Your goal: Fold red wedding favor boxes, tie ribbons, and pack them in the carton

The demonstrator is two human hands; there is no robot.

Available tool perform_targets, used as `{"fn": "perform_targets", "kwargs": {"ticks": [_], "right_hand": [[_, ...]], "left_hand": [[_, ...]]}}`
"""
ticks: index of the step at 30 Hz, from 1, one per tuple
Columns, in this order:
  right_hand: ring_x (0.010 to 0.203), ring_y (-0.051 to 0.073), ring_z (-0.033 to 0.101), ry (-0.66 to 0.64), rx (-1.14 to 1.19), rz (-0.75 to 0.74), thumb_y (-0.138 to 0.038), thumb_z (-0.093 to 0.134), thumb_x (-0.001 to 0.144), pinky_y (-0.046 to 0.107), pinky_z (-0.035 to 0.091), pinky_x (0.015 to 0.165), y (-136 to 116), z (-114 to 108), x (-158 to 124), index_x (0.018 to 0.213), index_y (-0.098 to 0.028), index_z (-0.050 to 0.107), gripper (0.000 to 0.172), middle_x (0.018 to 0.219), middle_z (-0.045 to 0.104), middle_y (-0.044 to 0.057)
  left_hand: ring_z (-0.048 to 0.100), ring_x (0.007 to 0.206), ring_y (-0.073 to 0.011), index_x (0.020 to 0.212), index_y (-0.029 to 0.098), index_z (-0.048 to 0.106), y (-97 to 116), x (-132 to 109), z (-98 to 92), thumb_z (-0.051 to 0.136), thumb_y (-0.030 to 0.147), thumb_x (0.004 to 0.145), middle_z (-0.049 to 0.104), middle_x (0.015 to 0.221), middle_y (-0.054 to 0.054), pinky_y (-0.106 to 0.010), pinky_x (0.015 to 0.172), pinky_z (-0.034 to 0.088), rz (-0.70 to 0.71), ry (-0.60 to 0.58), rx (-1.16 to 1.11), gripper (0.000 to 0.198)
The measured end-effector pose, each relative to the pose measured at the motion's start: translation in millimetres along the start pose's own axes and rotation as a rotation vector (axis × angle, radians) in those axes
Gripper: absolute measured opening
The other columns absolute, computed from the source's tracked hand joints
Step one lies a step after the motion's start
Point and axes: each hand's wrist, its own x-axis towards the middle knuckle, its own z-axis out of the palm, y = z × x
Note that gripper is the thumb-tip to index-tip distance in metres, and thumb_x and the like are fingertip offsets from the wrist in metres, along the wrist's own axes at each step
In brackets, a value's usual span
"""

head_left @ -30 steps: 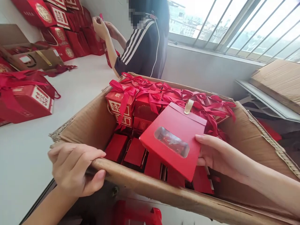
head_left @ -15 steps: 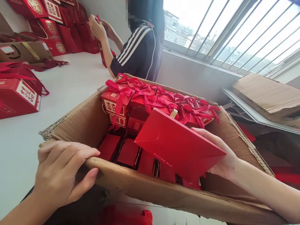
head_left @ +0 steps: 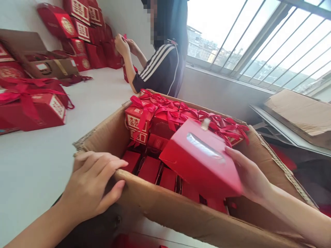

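In my right hand (head_left: 252, 175) is a red gift box (head_left: 196, 155), tilted above the inside of a large cardboard carton (head_left: 165, 198). A slot-like window with a shiny lining shows on its upper face. My left hand (head_left: 95, 186) grips the carton's near-left rim, fingers over the top and thumb below. Within the carton, several ribbon-tied red boxes (head_left: 141, 119) are stacked along the far side. Several plain red boxes (head_left: 148, 169) stand in a row nearer me. My right fingertips behind the held box are partly hidden.
A white table (head_left: 98, 103) lies left, bearing ribbon-tied red boxes (head_left: 49, 110), an open brown carton (head_left: 51, 67) and a pile of red boxes (head_left: 95, 51). Beyond the carton, a person (head_left: 162, 65) holds something small and red. Flattened cardboard (head_left: 300, 112) rests at right below the barred window.
The held gift box has turned, so its windowed face now shows instead of mostly its base. The view has shifted, moving the scene rightward and down. My left hand stays on the rim.
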Motion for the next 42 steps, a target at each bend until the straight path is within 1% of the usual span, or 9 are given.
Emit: {"fn": "perform_targets", "kwargs": {"ticks": [7, 12, 16, 20, 24, 29, 35, 38, 42], "right_hand": [[0.098, 0.025, 0.068, -0.005, -0.044, -0.107, -0.042, 0.077, 0.071, 0.037, 0.059, 0.084, 46.9, 35.9, 32.5, 0.114, -0.024, 0.056, 0.051, 0.117, 0.067, 0.007], [0.086, 0.024, 0.072, -0.174, 0.291, 0.007, -0.025, 0.059, 0.081, 0.037, 0.062, 0.073, 47.2, 97.8, 59.1, 0.115, -0.018, 0.055, 0.034, 0.102, 0.073, 0.009], [0.067, 0.019, 0.072, -0.147, 0.477, 0.088, -0.019, 0.05, 0.081, 0.028, 0.061, 0.057, 26.4, 122.3, 56.0, 0.101, -0.017, 0.06, 0.022, 0.084, 0.074, 0.007], [0.055, 0.014, 0.067, -0.16, 0.547, 0.109, -0.016, 0.049, 0.078, 0.023, 0.059, 0.054, 16.7, 122.8, 47.7, 0.081, -0.017, 0.064, 0.015, 0.068, 0.072, 0.002], [0.057, 0.016, 0.067, -0.309, 0.452, 0.056, -0.026, 0.056, 0.075, 0.027, 0.057, 0.054, 22.7, 117.9, 44.1, 0.073, -0.017, 0.066, 0.013, 0.067, 0.071, 0.002], [0.053, 0.016, 0.064, -0.376, 0.407, 0.057, -0.033, 0.064, 0.068, 0.026, 0.054, 0.049, 27.6, 114.9, 44.5, 0.069, -0.017, 0.068, 0.016, 0.062, 0.07, 0.001], [0.052, 0.017, 0.063, -0.361, 0.355, 0.065, -0.035, 0.061, 0.07, 0.027, 0.052, 0.047, 27.1, 117.5, 46.2, 0.071, -0.019, 0.067, 0.018, 0.062, 0.069, 0.002], [0.062, 0.021, 0.067, -0.263, 0.29, -0.097, -0.04, 0.061, 0.069, 0.031, 0.055, 0.053, 23.3, 117.8, 49.6, 0.083, -0.021, 0.065, 0.024, 0.078, 0.073, 0.003], [0.081, 0.025, 0.069, 0.058, -0.003, -0.499, -0.049, 0.068, 0.062, 0.034, 0.058, 0.067, 20.6, 106.5, 61.1, 0.088, -0.022, 0.062, 0.038, 0.093, 0.073, 0.006]], "left_hand": [[0.039, 0.135, -0.0234, 0.125, 0.016, 0.045, 16.6, -11.9, -8.2, 0.048, 0.009, 0.083, 0.057, 0.129, -0.01, -0.044, 0.115, 0.025, 0.007, -0.084, -0.064, 0.043], [0.044, 0.132, -0.0194, 0.122, 0.014, 0.044, 20.6, -24.0, -29.1, 0.044, 0.001, 0.081, 0.057, 0.125, -0.012, -0.043, 0.114, 0.033, 0.094, -0.069, -0.116, 0.042], [0.048, 0.127, -0.0191, 0.115, 0.017, 0.051, 19.9, -67.6, -55.5, 0.04, -0.002, 0.076, 0.062, 0.118, -0.009, -0.041, 0.11, 0.041, 0.185, -0.091, -0.097, 0.045], [0.055, 0.119, -0.0166, 0.11, 0.022, 0.058, 13.0, -121.3, -77.0, 0.04, -0.002, 0.077, 0.064, 0.118, -0.006, -0.026, 0.096, 0.051, 0.076, -0.172, 0.015, 0.044], [0.062, 0.104, -0.0121, 0.099, 0.025, 0.061, 6.5, -151.4, -85.3, 0.04, 0.005, 0.084, 0.064, 0.114, -0.004, -0.016, 0.083, 0.052, -0.159, -0.08, 0.051, 0.032], [0.064, 0.083, -0.0097, 0.088, 0.025, 0.059, 8.6, -155.0, -83.1, 0.038, 0.014, 0.089, 0.062, 0.109, -0.003, -0.015, 0.066, 0.05, -0.361, -0.028, -0.009, 0.024], [0.063, 0.082, -0.0095, 0.088, 0.025, 0.058, 6.1, -153.7, -79.0, 0.037, 0.014, 0.089, 0.061, 0.109, -0.004, -0.015, 0.066, 0.049, -0.396, -0.022, -0.044, 0.024], [0.064, 0.084, -0.0106, 0.088, 0.025, 0.058, 4.2, -151.3, -82.8, 0.039, 0.013, 0.087, 0.061, 0.109, -0.004, -0.016, 0.068, 0.05, -0.362, -0.053, -0.036, 0.022], [0.062, 0.074, -0.0095, 0.088, 0.023, 0.056, 7.7, -146.2, -87.3, 0.039, 0.009, 0.086, 0.06, 0.109, -0.005, -0.016, 0.067, 0.05, -0.351, -0.087, -0.053, 0.022]]}}
